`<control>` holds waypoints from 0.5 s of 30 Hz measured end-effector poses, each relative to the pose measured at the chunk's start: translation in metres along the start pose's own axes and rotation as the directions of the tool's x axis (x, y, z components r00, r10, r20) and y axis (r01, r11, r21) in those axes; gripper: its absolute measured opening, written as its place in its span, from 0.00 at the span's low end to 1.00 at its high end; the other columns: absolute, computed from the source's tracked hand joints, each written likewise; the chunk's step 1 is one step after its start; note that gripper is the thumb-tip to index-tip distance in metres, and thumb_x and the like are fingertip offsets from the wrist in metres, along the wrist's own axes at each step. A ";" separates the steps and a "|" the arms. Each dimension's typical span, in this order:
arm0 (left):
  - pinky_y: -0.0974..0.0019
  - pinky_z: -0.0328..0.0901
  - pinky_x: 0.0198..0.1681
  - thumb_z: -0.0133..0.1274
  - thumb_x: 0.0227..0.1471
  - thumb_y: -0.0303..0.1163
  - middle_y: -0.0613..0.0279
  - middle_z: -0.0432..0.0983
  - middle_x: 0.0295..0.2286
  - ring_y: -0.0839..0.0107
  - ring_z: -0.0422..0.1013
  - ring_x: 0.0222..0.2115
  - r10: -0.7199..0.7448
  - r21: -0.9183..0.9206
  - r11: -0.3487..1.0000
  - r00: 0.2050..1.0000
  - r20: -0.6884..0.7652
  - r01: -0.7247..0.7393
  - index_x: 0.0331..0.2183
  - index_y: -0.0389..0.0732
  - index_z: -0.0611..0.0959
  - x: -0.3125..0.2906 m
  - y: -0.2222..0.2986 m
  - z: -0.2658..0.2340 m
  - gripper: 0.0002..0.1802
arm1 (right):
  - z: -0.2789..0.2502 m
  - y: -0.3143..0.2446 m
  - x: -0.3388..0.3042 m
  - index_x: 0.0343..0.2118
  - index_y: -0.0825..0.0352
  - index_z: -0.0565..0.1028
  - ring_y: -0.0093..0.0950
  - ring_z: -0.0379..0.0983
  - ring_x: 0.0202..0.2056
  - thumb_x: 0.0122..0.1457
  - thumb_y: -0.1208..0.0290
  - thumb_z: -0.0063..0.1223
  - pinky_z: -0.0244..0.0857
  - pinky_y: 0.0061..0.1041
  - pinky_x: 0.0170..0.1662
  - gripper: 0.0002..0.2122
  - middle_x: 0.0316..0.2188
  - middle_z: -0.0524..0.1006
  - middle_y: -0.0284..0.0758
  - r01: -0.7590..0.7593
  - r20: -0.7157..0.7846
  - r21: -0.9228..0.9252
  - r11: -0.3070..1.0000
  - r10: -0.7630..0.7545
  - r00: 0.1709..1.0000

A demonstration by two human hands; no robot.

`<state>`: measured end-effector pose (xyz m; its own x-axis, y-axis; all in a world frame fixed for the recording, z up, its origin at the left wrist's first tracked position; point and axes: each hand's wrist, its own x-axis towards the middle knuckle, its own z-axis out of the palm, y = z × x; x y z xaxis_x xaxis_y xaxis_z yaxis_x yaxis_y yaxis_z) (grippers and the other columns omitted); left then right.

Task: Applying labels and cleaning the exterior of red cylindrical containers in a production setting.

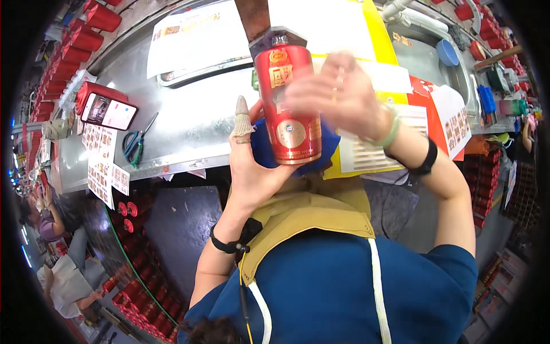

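Note:
A glossy red bottle [299,143] with gold print, a round pale emblem and a dark cap is held above the bench edge, its cap end pointing away from me. My left hand [255,166] grips it from the left side near its base. One digit of that hand wears a ribbed beige finger cot [243,117] and sticks up beside the bottle. Across the bottle's right side passes my right hand [349,97], its fingers smeared by motion, so I cannot tell whether they touch it. Something blue [328,140] lies behind the bottle.
On the metal bench [189,114] lie blue-handled scissors [133,146], sticker sheets [101,166] and white paper [189,40]. A phone [109,110] leans on a red cylinder at left. A blue bowl [447,53] sits at far right. Other people [71,281] work at lower left.

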<state>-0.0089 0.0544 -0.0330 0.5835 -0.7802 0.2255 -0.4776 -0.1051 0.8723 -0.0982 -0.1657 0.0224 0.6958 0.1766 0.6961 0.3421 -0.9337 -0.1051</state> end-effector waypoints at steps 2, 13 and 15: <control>0.54 0.62 0.61 0.80 0.35 0.38 0.45 0.69 0.60 0.52 0.69 0.57 -0.093 -0.012 0.996 0.993 0.067 0.094 0.70 0.32 0.52 -0.001 -0.006 -0.004 0.71 | -0.012 -0.036 -0.005 0.44 0.55 0.85 0.28 0.73 0.31 0.48 0.73 0.63 0.65 0.29 0.45 0.17 0.32 0.81 0.25 0.065 0.103 0.232 0.971 -0.091 0.991; 0.53 0.59 0.59 0.80 0.34 0.37 0.50 0.72 0.59 0.54 0.68 0.54 0.137 0.201 0.971 0.990 -0.033 -0.127 0.64 0.34 0.70 0.002 0.004 -0.007 0.57 | -0.006 -0.069 0.000 0.38 0.53 0.79 0.27 0.71 0.31 0.48 0.67 0.60 0.66 0.28 0.36 0.12 0.28 0.73 0.24 -0.019 0.112 0.185 0.983 -0.002 0.994; 0.52 0.59 0.62 0.80 0.36 0.39 0.47 0.71 0.60 0.51 0.68 0.56 0.028 0.183 0.983 0.999 -0.017 -0.025 0.65 0.33 0.67 -0.004 0.012 -0.007 0.59 | -0.003 -0.035 0.007 0.39 0.56 0.84 0.30 0.73 0.31 0.50 0.75 0.65 0.68 0.30 0.41 0.12 0.35 0.82 0.26 -0.244 0.095 0.055 0.968 0.238 0.967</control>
<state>-0.0125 0.0600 -0.0203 0.5807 -0.7725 0.2570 -0.6038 -0.1969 0.7725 -0.1069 -0.1328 0.0328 0.8139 -0.0225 0.5805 0.1963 -0.9299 -0.3112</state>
